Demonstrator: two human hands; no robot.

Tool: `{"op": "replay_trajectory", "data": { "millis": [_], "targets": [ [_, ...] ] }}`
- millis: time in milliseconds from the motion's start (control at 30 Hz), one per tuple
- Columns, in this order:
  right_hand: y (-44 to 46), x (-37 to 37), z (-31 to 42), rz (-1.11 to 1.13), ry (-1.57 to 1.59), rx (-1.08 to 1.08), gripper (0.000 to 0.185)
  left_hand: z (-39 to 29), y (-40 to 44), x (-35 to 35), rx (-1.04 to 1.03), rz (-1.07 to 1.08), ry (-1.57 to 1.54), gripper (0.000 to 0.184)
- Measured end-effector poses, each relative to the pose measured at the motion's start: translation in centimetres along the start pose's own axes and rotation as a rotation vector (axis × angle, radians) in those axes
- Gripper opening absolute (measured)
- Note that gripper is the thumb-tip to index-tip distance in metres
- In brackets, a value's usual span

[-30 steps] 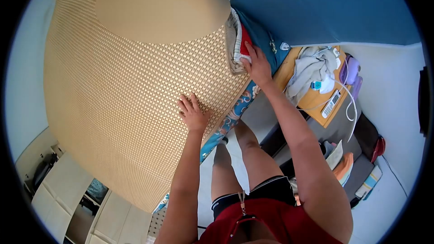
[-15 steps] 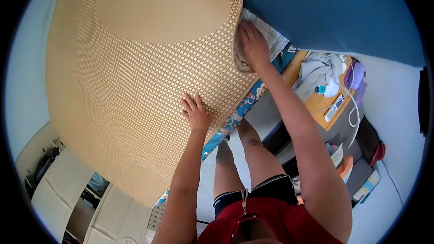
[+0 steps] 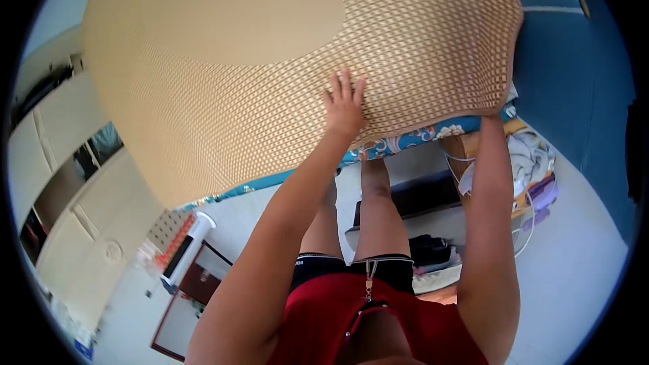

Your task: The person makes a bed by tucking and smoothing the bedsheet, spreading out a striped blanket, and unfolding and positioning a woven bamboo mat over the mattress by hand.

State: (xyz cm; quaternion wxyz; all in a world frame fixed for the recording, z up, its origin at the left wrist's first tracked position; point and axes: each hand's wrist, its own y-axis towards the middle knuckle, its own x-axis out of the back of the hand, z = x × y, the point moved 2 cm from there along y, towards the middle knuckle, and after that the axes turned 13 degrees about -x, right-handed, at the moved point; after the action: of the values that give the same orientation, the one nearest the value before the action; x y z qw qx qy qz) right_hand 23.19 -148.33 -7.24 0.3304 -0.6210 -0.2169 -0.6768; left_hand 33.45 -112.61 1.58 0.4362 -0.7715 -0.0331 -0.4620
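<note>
A tan woven mat (image 3: 270,115) covers the bed, and its right corner bulges upward. My left hand (image 3: 345,109) lies flat on the mat near its front edge, fingers spread. My right forearm reaches to the mat's right corner, and the hand is hidden beneath it. Under the mat's edge shows blue floral bedding (image 3: 419,136). A small piece of pale cloth (image 3: 512,92) sticks out beside the raised corner.
A blue headboard (image 3: 561,81) stands at the right. Beside the bed, a wooden nightstand holds grey cloth (image 3: 531,155) and a purple object (image 3: 543,191). Cream cabinets (image 3: 88,216) stand at the left, with a white-topped item (image 3: 189,246) on the floor nearby.
The view has turned. My right hand has gone from the folded cloth to under the mat's corner, which now covers the cloth. My left hand remains spread on the mat.
</note>
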Motion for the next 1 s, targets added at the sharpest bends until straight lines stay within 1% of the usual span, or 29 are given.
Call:
{"op": "replay_trajectory", "data": {
  "millis": [67, 100, 133, 200, 267, 300, 333, 367, 433, 467, 500, 533, 567, 600, 633, 667, 700, 733, 767, 800, 833, 867, 900, 933, 967, 1000],
  "targets": [
    [-3.4, -2.0, -3.5, 0.187, -0.11, -0.065, 0.049, 0.4, -0.1, 0.2, -0.03, -0.047, -0.048, 0.106],
    [-4.8, -2.3, -4.4, 0.235, -0.127, -0.083, 0.049, 0.9, -0.7, -0.2, -0.033, -0.062, -0.078, 0.104],
    [-6.2, -2.2, -4.8, 0.252, -0.104, -0.094, 0.049, 1.4, -1.4, -0.8, -0.075, -0.126, -0.139, 0.101],
    [-9.1, -0.7, -3.9, 0.18, 0.05, -0.116, 0.049, 2.9, -1.9, -1.9, -0.183, -0.283, -0.231, 0.094],
    [-11.4, 1.4, -1.7, 0.091, 0.209, -0.124, 0.048, 5.0, -3.8, -4.0, -0.22, -0.439, -0.345, 0.085],
    [-12.9, 3.1, 1.0, 0.039, 0.195, -0.084, 0.047, 5.8, -4.7, -5.1, -0.243, -0.517, -0.398, 0.08],
    [-14.2, 4.2, 2.9, -0.012, 0.183, -0.047, 0.047, 7.2, -6.7, -6.2, -0.075, -0.567, -0.444, 0.074],
    [-14.9, 4.2, 3.3, -0.012, 0.209, -0.02, 0.046, 8.6, -9.5, -7.3, 0.092, -0.61, -0.487, 0.069],
    [-16.3, 4.2, 4.1, -0.028, 0.267, 0.017, 0.043, 12.3, -15.3, -11.6, 0.507, -0.772, -0.415, 0.065],
    [-16.9, 3.9, 4.3, 0.027, 0.372, -0.066, 0.041, 14.9, -18.0, -15.0, 0.75, -0.711, -0.325, 0.067],
    [-17.2, 3.4, 4.3, 0.059, 0.479, -0.153, 0.039, 17.4, -21.3, -19.7, 0.936, -0.84, -0.31, 0.067],
    [-16.9, 3.1, 4.4, 0.069, 0.593, -0.236, 0.037, 19.5, -24.2, -22.3, 1.195, -0.83, -0.37, 0.074],
    [-16.9, 2.8, 5.2, 0.129, 0.862, -0.44, 0.028, 21.5, -27.5, -23.2, 1.382, -0.801, -0.467, 0.073],
    [-17.3, 2.6, 7.0, 0.191, 1.14, -0.627, 0.02, 24.6, -30.8, -28.0, 1.298, -1.114, -0.678, 0.07],
    [-17.4, 2.6, 9.0, 0.235, 1.304, -0.809, 0.017, 29.6, -34.5, -36.8, 1.211, -1.278, -1.119, 0.059],
    [-17.3, 2.6, 10.7, 0.286, 1.479, -0.977, 0.016, 34.0, -37.8, -43.8, 1.172, -1.416, -1.544, 0.051],
    [-17.4, 2.5, 11.1, 0.259, 1.419, -1.01, 0.021, 33.0, -37.7, -39.3, 1.109, -1.411, -1.563, 0.038],
    [-17.4, 2.4, 11.3, 0.238, 1.358, -1.045, 0.025, 33.5, -37.5, -35.8, 1.387, -1.432, -1.686, 0.038],
    [-17.3, 2.5, 11.5, 0.2, 1.376, -1.079, 0.026, 33.6, -37.3, -32.6, 1.481, -1.488, -1.86, 0.044],
    [-17.2, 2.5, 11.7, 0.168, 1.39, -1.115, 0.027, 35.2, -37.8, -33.2, 1.419, -1.483, -1.963, 0.048],
    [-17.1, 2.6, 11.7, 0.145, 1.403, -1.149, 0.028, 36.9, -38.7, -35.2, 1.198, -1.443, -2.035, 0.046],
    [-17.1, 2.7, 11.2, 0.185, 1.397, -1.093, 0.028, 37.7, -39.0, -35.1, 1.31, -1.512, -1.949, 0.041],
    [-17.2, 2.6, 10.4, 0.232, 1.383, -1.038, 0.028, 36.4, -39.2, -31.7, 1.449, -1.564, -1.753, 0.04],
    [-17.0, 2.8, 10.1, 0.28, 1.368, -0.979, 0.028, 35.4, -39.7, -28.5, 1.321, -1.602, -1.784, 0.04],
    [-16.9, 3.4, 10.5, 0.221, 1.336, -0.956, 0.028, 37.2, -40.6, -30.9, 1.426, -1.652, -1.697, 0.039],
    [-16.8, 3.8, 10.5, 0.229, 1.288, -0.923, 0.029, 38.6, -41.3, -33.3, 1.37, -1.687, -1.872, 0.038]
  ]
}}
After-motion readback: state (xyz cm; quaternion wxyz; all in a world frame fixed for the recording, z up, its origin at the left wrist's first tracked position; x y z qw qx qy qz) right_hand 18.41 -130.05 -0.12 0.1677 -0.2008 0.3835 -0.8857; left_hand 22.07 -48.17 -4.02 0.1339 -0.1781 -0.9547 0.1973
